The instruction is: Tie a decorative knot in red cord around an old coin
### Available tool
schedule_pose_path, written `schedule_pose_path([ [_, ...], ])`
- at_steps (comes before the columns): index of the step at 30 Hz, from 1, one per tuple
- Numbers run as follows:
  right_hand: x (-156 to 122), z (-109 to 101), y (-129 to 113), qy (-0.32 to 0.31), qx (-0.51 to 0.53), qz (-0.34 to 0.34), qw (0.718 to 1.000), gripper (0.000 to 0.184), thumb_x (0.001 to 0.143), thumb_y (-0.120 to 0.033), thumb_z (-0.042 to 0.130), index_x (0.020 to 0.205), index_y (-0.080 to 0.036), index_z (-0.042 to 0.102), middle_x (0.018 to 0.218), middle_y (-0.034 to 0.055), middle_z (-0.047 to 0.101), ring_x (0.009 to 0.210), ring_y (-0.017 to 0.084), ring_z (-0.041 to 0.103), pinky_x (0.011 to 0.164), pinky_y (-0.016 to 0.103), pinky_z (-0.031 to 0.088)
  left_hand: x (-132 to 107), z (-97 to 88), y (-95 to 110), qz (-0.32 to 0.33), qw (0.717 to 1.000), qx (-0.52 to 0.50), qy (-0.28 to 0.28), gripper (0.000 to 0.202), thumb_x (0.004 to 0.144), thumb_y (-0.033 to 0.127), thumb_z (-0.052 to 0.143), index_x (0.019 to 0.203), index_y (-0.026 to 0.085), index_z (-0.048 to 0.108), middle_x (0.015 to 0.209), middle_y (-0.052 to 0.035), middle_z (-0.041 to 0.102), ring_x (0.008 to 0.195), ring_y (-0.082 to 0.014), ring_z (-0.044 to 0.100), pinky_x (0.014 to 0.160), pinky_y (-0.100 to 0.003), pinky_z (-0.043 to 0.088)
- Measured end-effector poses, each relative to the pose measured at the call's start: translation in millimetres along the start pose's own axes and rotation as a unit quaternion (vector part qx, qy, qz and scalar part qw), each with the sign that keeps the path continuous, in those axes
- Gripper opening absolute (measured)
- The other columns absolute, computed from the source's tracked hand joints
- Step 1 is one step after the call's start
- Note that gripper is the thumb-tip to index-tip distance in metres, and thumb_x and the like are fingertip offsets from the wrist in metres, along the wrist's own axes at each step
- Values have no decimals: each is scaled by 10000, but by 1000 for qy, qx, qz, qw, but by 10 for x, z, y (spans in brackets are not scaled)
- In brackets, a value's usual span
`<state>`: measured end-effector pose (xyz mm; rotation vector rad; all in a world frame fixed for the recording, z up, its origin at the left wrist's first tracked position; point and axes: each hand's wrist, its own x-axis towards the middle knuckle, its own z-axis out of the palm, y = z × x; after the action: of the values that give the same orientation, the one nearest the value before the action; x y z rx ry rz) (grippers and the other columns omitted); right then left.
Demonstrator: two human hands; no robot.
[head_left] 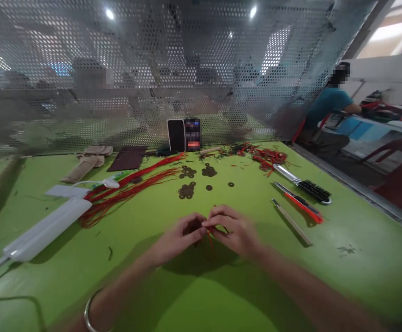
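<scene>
"Where do you have the red cord?"

"Between my left hand (187, 232) and my right hand (237, 230), over the green table (201, 295). A red cord (211, 243) end dangles below my fingertips, nearer me than the dark round discs (187, 191)."

"And your fingers?"

"Drawn in to a small pinch on both sides, thumbs against fingers, the tips meeting at the cord. Which strand each side has, I can't tell; it's too small and blurred."

"How does it handle, would you say?"

"Next to weightless, I'd judge, and limp, like the long red strands (135, 188) at my left. It looks too thin for a whole-hand grip and could slip if I pinch loosely, though I doubt it's fragile. Best taken right beside the working point, with fingertip pads; held by the dangling end, it would just swing."
</scene>
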<state>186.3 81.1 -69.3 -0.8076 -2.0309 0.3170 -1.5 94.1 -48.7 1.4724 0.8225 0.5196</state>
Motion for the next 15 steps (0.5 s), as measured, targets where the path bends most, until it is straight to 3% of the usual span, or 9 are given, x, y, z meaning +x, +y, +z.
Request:
schedule_pose_path([
  [4, 27, -22, -24, 5, -14, 37, 999, 163, 841, -121, 508, 939, -191, 618, 884, 54, 606, 817, 153, 582, 707, 275, 498, 25, 2, -70, 19, 995, 88, 42, 229, 820, 388, 526, 817, 181, 625, 759, -19, 593, 720, -155, 510, 634, -252, 366],
  [9, 12, 14, -147, 119, -155, -5, 981, 249, 767, -100, 513, 958, -224, 615, 855, 63, 569, 821, 210, 534, 678, 351, 453, 34, -11, -96, 11, 992, 48, 113, 244, 808, 400, 540, 792, 176, 633, 660, 1, 559, 606, -134, 482, 560, -239, 351],
  [12, -59, 129, -232, 31, -169, -76, 982, 220, 747, -119, 535, 917, -229, 619, 745, 20, 593, 686, 172, 530, 608, 318, 425, 24, -6, -82, 4, 986, -20, 163, 249, 794, 406, 565, 778, 170, 643, 675, -7, 572, 634, -132, 502, 598, -239, 388],
  [15, -106, 220, -251, -82, -154, -57, 983, 201, 763, -152, 536, 946, -183, 613, 734, 16, 643, 646, 157, 555, 620, 318, 454, 13, -6, -96, -19, 973, -107, 202, 242, 763, 402, 616, 760, 163, 649, 667, -1, 563, 619, -109, 498, 602, -225, 403],
])
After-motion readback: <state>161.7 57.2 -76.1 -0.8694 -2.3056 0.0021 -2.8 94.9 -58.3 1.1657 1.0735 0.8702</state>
